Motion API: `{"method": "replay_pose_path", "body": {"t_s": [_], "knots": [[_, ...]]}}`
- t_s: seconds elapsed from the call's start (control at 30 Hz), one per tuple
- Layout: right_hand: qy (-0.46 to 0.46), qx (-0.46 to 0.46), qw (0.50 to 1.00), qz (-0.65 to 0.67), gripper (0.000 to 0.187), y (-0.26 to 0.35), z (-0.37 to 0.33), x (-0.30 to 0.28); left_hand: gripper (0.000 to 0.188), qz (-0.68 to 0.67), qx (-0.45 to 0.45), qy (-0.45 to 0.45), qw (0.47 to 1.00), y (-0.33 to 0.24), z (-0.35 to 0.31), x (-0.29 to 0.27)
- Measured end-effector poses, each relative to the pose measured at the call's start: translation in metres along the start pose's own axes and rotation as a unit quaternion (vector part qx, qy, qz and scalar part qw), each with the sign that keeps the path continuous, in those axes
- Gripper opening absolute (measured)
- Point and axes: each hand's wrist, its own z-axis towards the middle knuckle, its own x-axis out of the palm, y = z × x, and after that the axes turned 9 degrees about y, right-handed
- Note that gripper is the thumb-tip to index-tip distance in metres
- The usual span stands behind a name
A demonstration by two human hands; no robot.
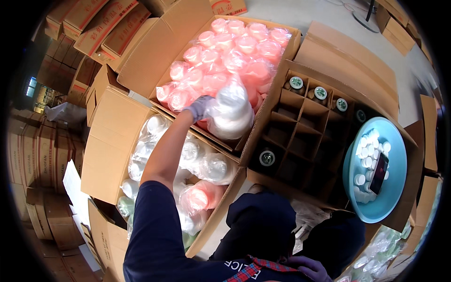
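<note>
My left hand (pixel 201 108), in a pale glove, reaches out over the far carton and grips a white vessel in clear plastic wrap (pixel 231 113). Its exact kind is veiled by the wrap. Beneath and beyond it, pink plastic-wrapped vessels (pixel 246 44) fill an open carton (pixel 176 35) in rows. At the lower edge, near my lap, part of my right hand (pixel 311 269) shows in a purple glove; its fingers are mostly hidden.
Nearer left, another carton (pixel 108 141) holds white and pink wrapped pieces. On the right, a divided carton (pixel 300 113) contains several bottles with green-and-white tops (pixel 320 93). A blue basin (pixel 350 174) with white caps (pixel 360 179) and a phone (pixel 379 174) rests on its right side.
</note>
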Motion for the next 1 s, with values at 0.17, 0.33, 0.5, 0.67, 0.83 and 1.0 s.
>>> {"method": "replay_pose_path", "body": {"t_s": [0.17,0.33,0.5,0.67,0.83,1.0], "knots": [[-0.021,0.031,0.998,0.056,0.043,0.018,0.018,-0.005,0.033,0.149,-0.063,0.060,0.985,-0.008,0.050,0.008],[-0.024,0.042,0.995,0.090,0.043,0.023,0.036,-0.006,0.026,0.267,-0.072,0.092,0.957,0.019,0.104,0.084],[-0.013,0.053,0.983,0.175,0.048,0.019,0.040,-0.006,0.030,0.324,-0.064,0.074,0.941,0.057,0.099,0.120],[0.021,0.014,0.989,0.144,0.057,0.005,0.036,-0.009,0.028,0.246,-0.182,0.120,0.944,0.001,0.101,0.069],[0.048,-0.021,0.994,0.097,0.055,-0.012,0.027,-0.008,0.035,0.304,-0.195,0.206,0.909,-0.054,0.071,-0.015],[0.084,-0.014,0.995,0.047,0.070,-0.015,0.018,0.006,0.027,0.359,-0.199,0.231,0.882,-0.084,0.041,-0.064]]}}
